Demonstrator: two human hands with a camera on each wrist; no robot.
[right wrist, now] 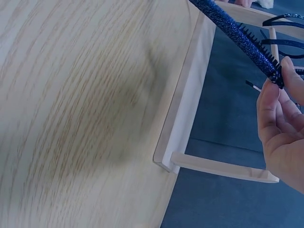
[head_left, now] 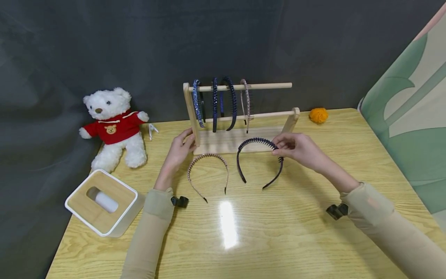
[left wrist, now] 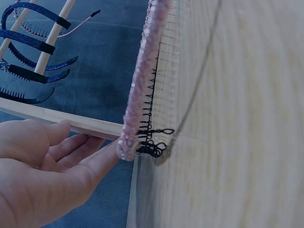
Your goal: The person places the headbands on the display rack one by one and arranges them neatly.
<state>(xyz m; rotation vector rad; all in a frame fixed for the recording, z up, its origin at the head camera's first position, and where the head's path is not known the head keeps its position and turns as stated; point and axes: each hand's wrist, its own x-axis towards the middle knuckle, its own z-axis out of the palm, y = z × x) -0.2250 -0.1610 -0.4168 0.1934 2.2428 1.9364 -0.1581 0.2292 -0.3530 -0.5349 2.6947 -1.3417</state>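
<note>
A dark blue toothed headband (head_left: 258, 140) hangs over the table with its ends pointing down. My right hand (head_left: 296, 149) pinches one side of it between thumb and fingers; the right wrist view shows its glittery band (right wrist: 242, 42) close up. At the left upright of a wooden headband stand (head_left: 240, 145), my left hand (head_left: 179, 149) rests its fingertips on the outer side, as the left wrist view also shows. A pink toothed headband (head_left: 208, 155) lies on the table in front of the stand. Several blue headbands (head_left: 215, 104) and a pink one (head_left: 247, 102) hang on the stand's upper rod.
A white teddy bear in a red sweater (head_left: 118, 130) sits at the back left, beside a small white stand (head_left: 151, 131). A white tissue box with a wooden lid (head_left: 118, 224) stands at the left. An orange pompom-like ball (head_left: 318, 115) lies at the back right.
</note>
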